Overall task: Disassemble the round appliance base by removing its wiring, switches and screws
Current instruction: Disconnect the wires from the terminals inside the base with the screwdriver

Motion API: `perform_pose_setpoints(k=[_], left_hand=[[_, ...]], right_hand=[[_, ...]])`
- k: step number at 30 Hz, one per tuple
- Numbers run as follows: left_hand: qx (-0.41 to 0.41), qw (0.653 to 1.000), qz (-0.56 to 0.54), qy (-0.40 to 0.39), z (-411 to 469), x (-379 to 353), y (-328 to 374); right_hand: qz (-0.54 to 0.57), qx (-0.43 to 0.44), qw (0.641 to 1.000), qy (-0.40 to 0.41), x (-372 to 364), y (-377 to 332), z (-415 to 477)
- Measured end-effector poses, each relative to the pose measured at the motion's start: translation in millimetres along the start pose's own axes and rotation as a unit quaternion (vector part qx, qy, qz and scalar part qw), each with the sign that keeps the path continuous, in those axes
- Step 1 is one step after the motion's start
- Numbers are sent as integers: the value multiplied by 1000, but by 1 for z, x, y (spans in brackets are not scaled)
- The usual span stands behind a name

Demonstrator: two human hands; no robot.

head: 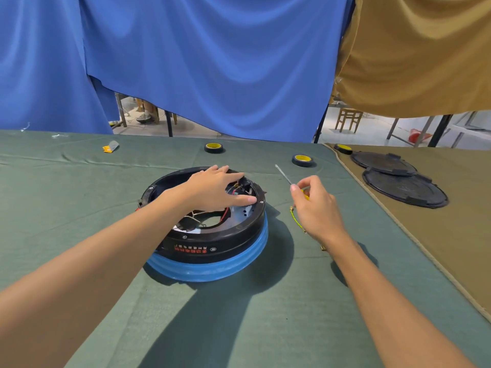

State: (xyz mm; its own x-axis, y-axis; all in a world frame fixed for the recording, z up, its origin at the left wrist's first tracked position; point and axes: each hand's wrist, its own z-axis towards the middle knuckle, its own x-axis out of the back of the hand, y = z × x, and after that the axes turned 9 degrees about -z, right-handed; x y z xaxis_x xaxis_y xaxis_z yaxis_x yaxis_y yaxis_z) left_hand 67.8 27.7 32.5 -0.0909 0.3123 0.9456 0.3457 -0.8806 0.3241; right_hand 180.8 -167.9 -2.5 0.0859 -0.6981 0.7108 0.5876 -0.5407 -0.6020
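Plastic base (212,248) is seeming stiff, light; open left hand (212,189) is steadying its rim, right hand (316,205) is pinching the screwdriver (283,174).

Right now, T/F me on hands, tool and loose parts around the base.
1. The right hand holds the screwdriver. True.
2. The left hand is clear of the round base. False: it rests on the base, fingers at the wiring.
3. A green-yellow wire lies on the cloth beside the base. True.
4. The black covers sit on top of the base. False: they lie on the brown cloth to the right.
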Motion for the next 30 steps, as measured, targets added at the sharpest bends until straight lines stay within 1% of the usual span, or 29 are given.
perform_pose_setpoints(k=[3, 5, 7, 9, 14, 21, 30], left_hand=[[-14, 999, 20, 21, 0, -1, -10], [-29, 998, 29, 45, 1, -7, -16], [-35, 998, 9, 51, 1, -12, -21], [-32, 998, -19, 49, 2, -14, -23], [-37, 996, 28, 72, 7, -15, -23], [-29, 997, 7, 78, 5, -14, -24], [-36, 995, 34, 82, 5, -16, -24]], right_hand=[[-19, 72, 996, -42, 2, -17, -2], [-34, 112, 992, -48, 1, -27, -4], [-48, 129, 989, -44, -1, -35, -5], [-72, 133, 988, -29, -1, -38, -7], [-102, 132, 986, -32, -1, -41, -13], [-137, 147, 979, -18, 0, -52, -11], [-225, 160, 960, -47, -5, -72, -9]])
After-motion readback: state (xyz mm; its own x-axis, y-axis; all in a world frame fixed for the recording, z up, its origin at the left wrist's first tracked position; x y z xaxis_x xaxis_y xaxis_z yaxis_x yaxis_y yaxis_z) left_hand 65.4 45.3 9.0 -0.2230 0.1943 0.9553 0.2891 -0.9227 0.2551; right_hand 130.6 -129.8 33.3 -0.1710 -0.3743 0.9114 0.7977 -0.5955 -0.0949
